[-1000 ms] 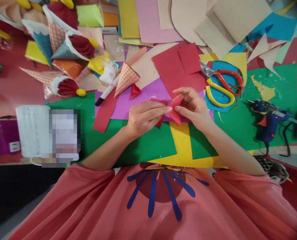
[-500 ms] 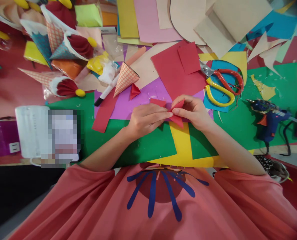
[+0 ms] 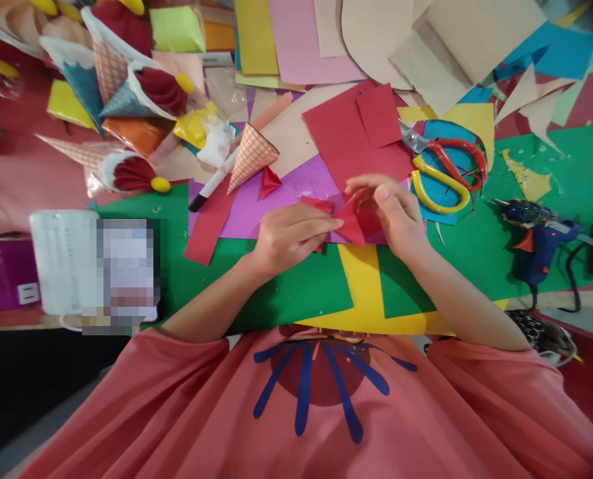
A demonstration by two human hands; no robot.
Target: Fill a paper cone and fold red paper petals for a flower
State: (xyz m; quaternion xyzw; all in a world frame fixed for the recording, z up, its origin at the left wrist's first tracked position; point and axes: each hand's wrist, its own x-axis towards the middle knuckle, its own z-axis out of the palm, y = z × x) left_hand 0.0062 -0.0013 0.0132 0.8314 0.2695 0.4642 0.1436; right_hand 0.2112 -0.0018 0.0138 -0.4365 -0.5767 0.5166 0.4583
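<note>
My left hand [image 3: 289,233] pinches a folded piece of red paper [image 3: 352,223] between thumb and fingers. The paper's free end flares out to the right. Beside that end my right hand [image 3: 402,216] is open, its thumb lifted away and its fingers curved behind the paper; whether a fingertip touches it I cannot tell. Other red paper [image 3: 321,203] shows behind my left hand. A small folded red piece [image 3: 269,181] lies on purple paper [image 3: 296,179], close to a checkered paper cone [image 3: 253,156].
Scissors [image 3: 443,166] with red and yellow handles lie right of a red sheet [image 3: 346,133]. A blue glue gun [image 3: 540,239] stands at the right. A phone [image 3: 129,266] is at the left. Several finished cones [image 3: 121,80] and a black-capped marker [image 3: 213,179] lie at upper left.
My right hand first closed its thumb and fingers on the red paper's free end, then released it, with the thumb lifting away. My left hand has kept its pinch nearly in place.
</note>
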